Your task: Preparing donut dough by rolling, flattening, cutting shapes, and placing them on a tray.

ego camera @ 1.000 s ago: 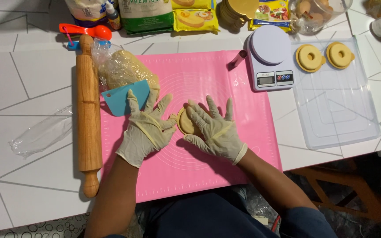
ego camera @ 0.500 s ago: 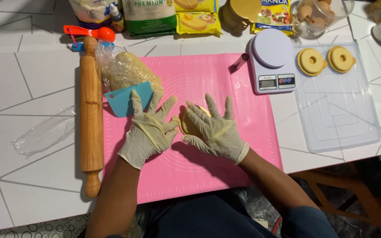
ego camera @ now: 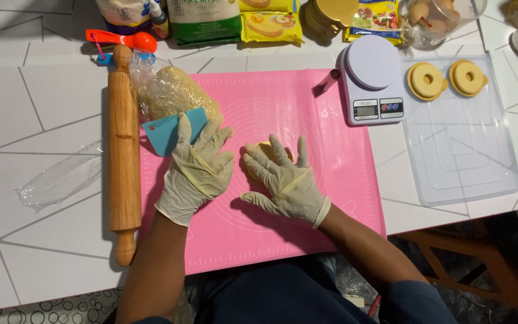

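I see the yellow dough piece (ego camera: pixel 263 151) lying on the pink mat (ego camera: pixel 331 180), mostly under my right hand (ego camera: pixel 283 180), whose spread fingers press flat on it. My left hand (ego camera: pixel 199 168) lies open just beside it, gripping nothing, its fingertips touching the blue scraper (ego camera: pixel 166 129).

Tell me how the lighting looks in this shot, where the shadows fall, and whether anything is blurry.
Head view: even, soft overhead light; faint shadows lie just under the right hand and beside the rolling pin on the pink mat; mild glare on the clear plastic tray and the plastic wrap; both gloved hands look sharp, left hand included; the lower right corner falls dark.
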